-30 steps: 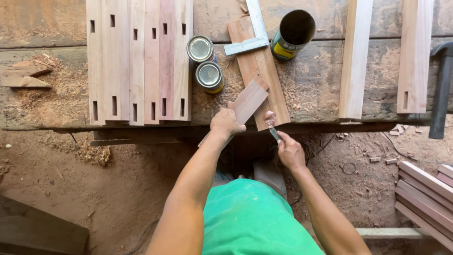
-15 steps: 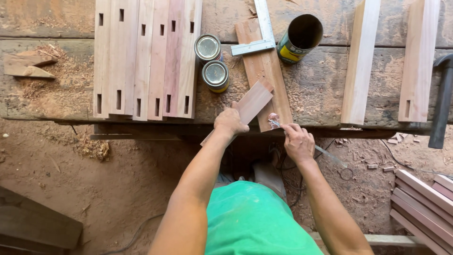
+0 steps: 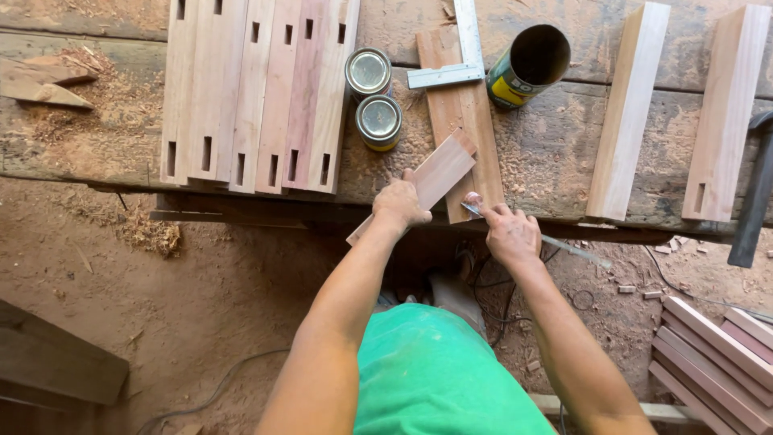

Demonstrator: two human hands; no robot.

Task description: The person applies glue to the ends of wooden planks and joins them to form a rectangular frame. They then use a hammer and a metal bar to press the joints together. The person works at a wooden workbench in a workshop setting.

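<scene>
- We are leaning over a long, worn wooden desk (image 3: 105,145) that is carrying sawdust and all the stock, with a dirt floor (image 3: 201,306) lying below its near edge.
- A row of mortised boards (image 3: 258,89) is lying side by side on the left part of the desk, their slots facing up.
- Two thick pale posts (image 3: 628,113) are lying well apart from that row, on the right part of the desk.
- A flat plank (image 3: 463,121) is lying between them, reaching the desk's near edge, with a metal square (image 3: 463,56) resting across its far end.
- An open can (image 3: 527,64) is lying on its side just right of the square; two closed tins (image 3: 374,97) are standing just left of the plank.
- Our left hand (image 3: 400,205) is closing its grip around a short wood piece (image 3: 439,173), holding it tilted, its upper end lying over the plank and its lower end hanging past the desk edge.
- Our right hand (image 3: 509,234) is pinching a thin metal blade-like tool (image 3: 564,246), with its tip touching the plank's near end just beside the wood piece; we cannot tell exactly what tool it is.
</scene>
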